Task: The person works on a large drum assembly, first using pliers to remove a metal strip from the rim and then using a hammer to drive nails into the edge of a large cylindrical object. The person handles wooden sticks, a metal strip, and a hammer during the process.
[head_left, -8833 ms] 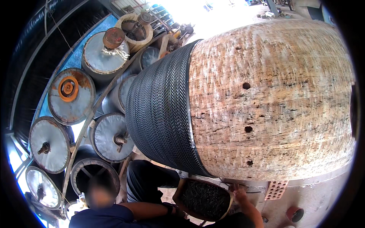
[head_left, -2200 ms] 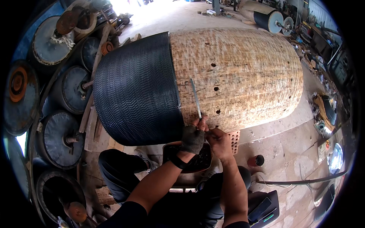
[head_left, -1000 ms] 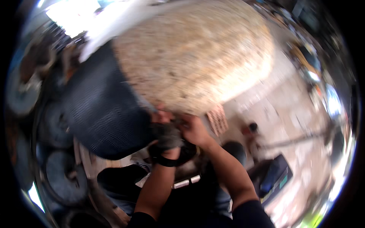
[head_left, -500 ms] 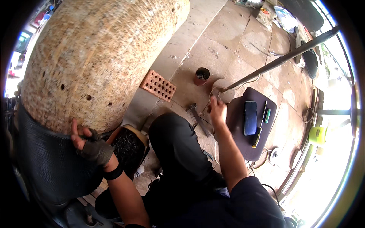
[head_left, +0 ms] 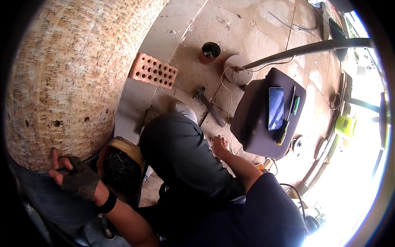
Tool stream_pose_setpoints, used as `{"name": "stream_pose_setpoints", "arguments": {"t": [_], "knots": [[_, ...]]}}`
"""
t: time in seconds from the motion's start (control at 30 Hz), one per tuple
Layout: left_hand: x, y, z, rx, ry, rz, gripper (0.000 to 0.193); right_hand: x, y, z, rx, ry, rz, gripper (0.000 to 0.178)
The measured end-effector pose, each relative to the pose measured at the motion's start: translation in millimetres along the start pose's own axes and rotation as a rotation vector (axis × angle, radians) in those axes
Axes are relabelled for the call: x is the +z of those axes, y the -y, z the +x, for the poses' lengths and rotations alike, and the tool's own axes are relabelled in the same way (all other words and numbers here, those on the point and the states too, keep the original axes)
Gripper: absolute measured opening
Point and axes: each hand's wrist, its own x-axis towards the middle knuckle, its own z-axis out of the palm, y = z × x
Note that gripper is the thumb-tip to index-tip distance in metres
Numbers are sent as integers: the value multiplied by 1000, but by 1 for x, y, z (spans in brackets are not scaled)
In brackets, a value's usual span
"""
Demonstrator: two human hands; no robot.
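Drum point(head_left: 78, 74) at left; brick point(head_left: 154, 71) on floor point(head_left: 230, 29) beside it. Hammer point(head_left: 212, 109) on floor, left of stand point(head_left: 254, 111) bearing phone point(head_left: 276, 109).

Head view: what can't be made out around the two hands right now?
All in the head view:
Bare right hand: too small to tell whether it holds anything.
Grey-gloved left hand: what lies beneath is hidden by the hand itself.
Large tan, rough-surfaced drum: top cut off by the upper edge.
Dark slender pieces: too small to count.
Grey mesh shoe: mostly hidden by the black trouser leg.

Left hand point(head_left: 76, 176), fingers parted; right hand point(head_left: 221, 145) held forward.
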Motion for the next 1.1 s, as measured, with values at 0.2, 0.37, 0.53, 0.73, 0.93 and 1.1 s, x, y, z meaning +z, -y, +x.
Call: {"name": "stream_pose_setpoints", "arguments": {"t": [0.2, 0.37, 0.53, 0.73, 0.93, 1.1], "knots": [[-29, 15, 16, -88, 269, -266, 55, 11, -19, -11, 181, 82, -123, 51], [-40, 24, 17, -153, 176, -243, 50, 48, -43, 8, 21, -133, -136, 39], [51, 5, -7, -92, 173, -49, 54, 58, -20, 112, -14, -312, 633, 27], [-23, 10, -3, -36, 106, -199, 46, -190, 63, 7, -290, -471, 627, 32], [6, 13, -7, 65, 237, -54, 49, -378, 143, -94, -674, -260, 1176, 31], [3, 30, -2, 55, 266, -55, 42, -417, 194, -121, -1032, 187, 1535, 28]]}}
